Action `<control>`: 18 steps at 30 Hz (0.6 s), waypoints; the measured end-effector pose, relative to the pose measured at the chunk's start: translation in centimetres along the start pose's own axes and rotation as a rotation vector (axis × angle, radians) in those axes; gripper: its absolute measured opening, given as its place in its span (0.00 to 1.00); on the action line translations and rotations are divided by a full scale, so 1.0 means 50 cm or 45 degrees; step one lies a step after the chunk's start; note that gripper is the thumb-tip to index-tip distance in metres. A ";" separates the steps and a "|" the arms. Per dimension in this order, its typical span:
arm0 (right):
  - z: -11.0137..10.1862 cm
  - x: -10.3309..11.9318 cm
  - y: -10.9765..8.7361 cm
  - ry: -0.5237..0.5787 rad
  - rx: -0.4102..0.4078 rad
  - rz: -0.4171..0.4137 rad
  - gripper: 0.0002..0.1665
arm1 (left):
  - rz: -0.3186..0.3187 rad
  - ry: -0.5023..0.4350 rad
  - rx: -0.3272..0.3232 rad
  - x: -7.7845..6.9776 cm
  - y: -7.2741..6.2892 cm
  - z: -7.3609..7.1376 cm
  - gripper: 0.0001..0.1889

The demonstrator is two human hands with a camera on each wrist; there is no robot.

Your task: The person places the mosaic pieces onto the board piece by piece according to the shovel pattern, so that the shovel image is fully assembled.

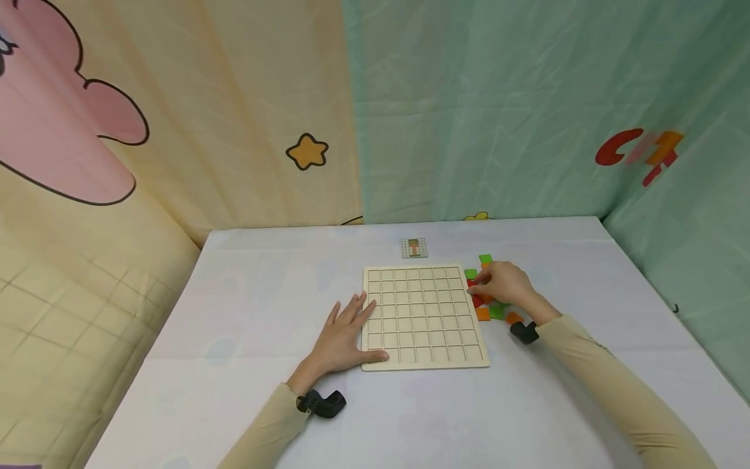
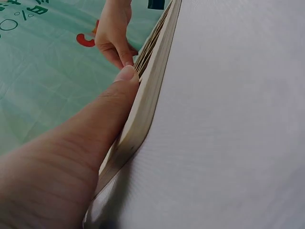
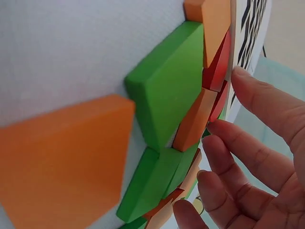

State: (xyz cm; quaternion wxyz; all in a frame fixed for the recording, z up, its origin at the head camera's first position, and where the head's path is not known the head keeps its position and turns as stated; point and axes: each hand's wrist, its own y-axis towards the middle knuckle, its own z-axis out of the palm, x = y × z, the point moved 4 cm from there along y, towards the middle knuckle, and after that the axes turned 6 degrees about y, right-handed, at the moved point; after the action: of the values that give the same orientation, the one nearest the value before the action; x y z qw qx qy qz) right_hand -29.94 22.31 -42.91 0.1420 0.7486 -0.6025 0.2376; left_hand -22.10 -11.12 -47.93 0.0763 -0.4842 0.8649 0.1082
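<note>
A square wooden board point(image 1: 423, 317) with a grid of shallow square recesses lies flat on the table. My left hand point(image 1: 342, 337) rests on its left side with fingers spread; the thumb point(image 2: 126, 74) lies over its front edge. Beyond the board's right edge, my right hand point(image 1: 505, 283) reaches over a cluster of coloured square tiles. Its thumb and index finger stand apart around a red tile point(image 3: 219, 102) beside the board's edge; no lifted tile shows between them. Around it lie green tiles point(image 3: 169, 81) and orange tiles point(image 3: 71, 162), partly overlapping.
A small printed grid card point(image 1: 414, 247) with a coloured pattern lies behind the board. The white-covered table point(image 1: 263, 286) meets yellow and green cloth walls at its far edge. A black wrist camera point(image 1: 322, 404) sits on my left wrist.
</note>
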 end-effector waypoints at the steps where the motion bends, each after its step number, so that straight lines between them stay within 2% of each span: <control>1: 0.000 0.000 0.000 0.004 0.000 0.000 0.20 | -0.001 0.011 0.003 0.000 -0.001 0.001 0.56; 4: 0.003 -0.002 0.000 0.018 0.002 0.009 0.19 | 0.030 0.043 -0.003 -0.001 -0.004 0.004 0.55; 10: 0.009 -0.003 0.003 0.027 0.009 0.006 0.17 | 0.151 0.059 -0.058 -0.007 -0.007 0.004 0.48; 18: 0.006 0.002 0.008 0.016 -0.013 -0.001 0.14 | 0.196 0.052 -0.077 -0.008 0.000 0.004 0.43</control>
State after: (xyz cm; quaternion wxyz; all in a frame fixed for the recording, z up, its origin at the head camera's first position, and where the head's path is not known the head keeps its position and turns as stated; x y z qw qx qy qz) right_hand -30.23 21.99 -43.16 0.1497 0.7464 -0.6027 0.2392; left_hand -21.90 -10.73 -48.01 0.0355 -0.4204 0.8973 0.1299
